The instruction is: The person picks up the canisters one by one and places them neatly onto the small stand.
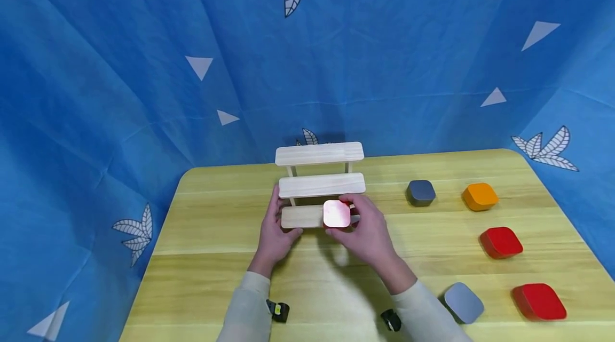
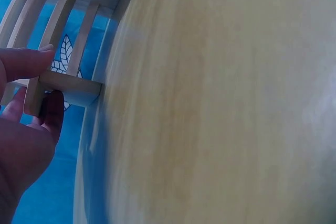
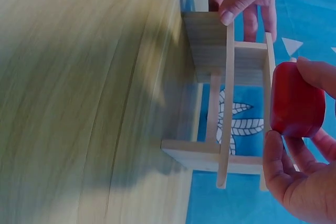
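Observation:
A pale wooden three-step display rack [image 1: 322, 185] stands near the table's back edge. At its left end my left hand [image 1: 277, 238] grips the rack, thumb in front and fingers behind; the left wrist view shows this hand [image 2: 26, 124] around the end of a slat. My right hand [image 1: 367, 232] holds a red rounded-square block [image 1: 336, 214] between thumb and fingers, over the right part of the lowest step. Glare whitens its top in the head view, while the right wrist view shows the red side of the block [image 3: 297, 99] close beside the slats.
To the right on the wooden table [image 1: 216, 267] lie a dark grey block [image 1: 421, 193], an orange block [image 1: 480, 196], a red block [image 1: 501, 242], another red block [image 1: 539, 302] and a lighter grey block [image 1: 462, 303]. A blue patterned cloth [image 1: 307, 64] hangs behind the table.

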Available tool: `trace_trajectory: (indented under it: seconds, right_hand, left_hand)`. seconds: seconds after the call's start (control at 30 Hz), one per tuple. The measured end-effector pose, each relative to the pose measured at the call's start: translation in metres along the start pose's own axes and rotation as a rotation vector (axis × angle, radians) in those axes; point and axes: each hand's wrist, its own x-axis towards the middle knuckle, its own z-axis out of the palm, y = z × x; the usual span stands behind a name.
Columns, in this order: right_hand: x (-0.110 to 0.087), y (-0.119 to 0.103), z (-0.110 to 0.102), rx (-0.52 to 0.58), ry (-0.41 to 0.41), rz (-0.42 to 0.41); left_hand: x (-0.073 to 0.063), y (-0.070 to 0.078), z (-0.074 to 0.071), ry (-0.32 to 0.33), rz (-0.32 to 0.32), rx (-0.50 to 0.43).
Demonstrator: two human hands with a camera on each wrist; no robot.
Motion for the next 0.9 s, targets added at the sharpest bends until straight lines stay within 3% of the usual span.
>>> trace_trajectory:
  seconds: [0.23,0.37,0.5,0.9]
  right_hand:
    - [0.001,-0.003,0.009,0.013,-0.003,0.011]
    - [0.002,-0.005,0.013,0.023,-0.008,0.027]
    - [0.003,-0.005,0.018,0.037,-0.01,0.024]
    - [0.005,-0.007,0.036,0.055,0.009,-0.018]
  left_hand:
    - [-0.001,0.002,0.0,-0.01,-0.025,-0.002]
    - [-0.004,0.016,0.0,-0.015,-0.034,0.005]
    - [-0.008,0.029,0.001,-0.017,-0.006,0.014]
    - [-0.01,0.037,-0.002,-0.04,0.006,0.013]
